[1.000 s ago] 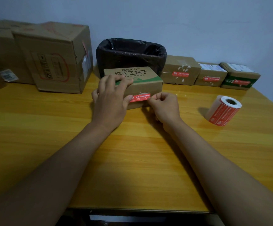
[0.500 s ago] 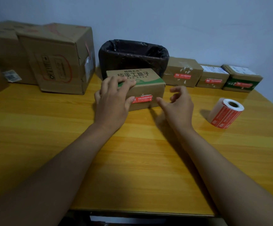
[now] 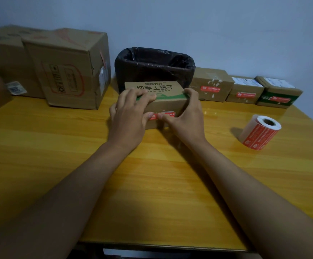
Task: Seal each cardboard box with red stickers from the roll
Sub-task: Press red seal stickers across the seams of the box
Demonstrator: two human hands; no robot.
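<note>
A small cardboard box [image 3: 167, 104] with green trim and printed characters stands mid-table, a red sticker [image 3: 167, 115] on its front face. My left hand [image 3: 130, 116] holds the box's left end, fingers over the top edge and thumb on the sticker. My right hand [image 3: 188, 116] holds the right end, fingers curled round the top right corner, thumb pressing the sticker. The sticker roll [image 3: 260, 131] lies on its side at the right, apart from both hands.
Three small boxes with red stickers [image 3: 210, 85] [image 3: 245, 91] [image 3: 278, 94] line the back right. A bin with a black liner [image 3: 154, 67] stands behind the held box. Large cartons [image 3: 68, 70] fill the back left. The wooden table [image 3: 152, 174] ends near my elbows.
My right hand left the sticker, lifted open, then came back and took hold of the box's right end. The left hand stayed on the box.
</note>
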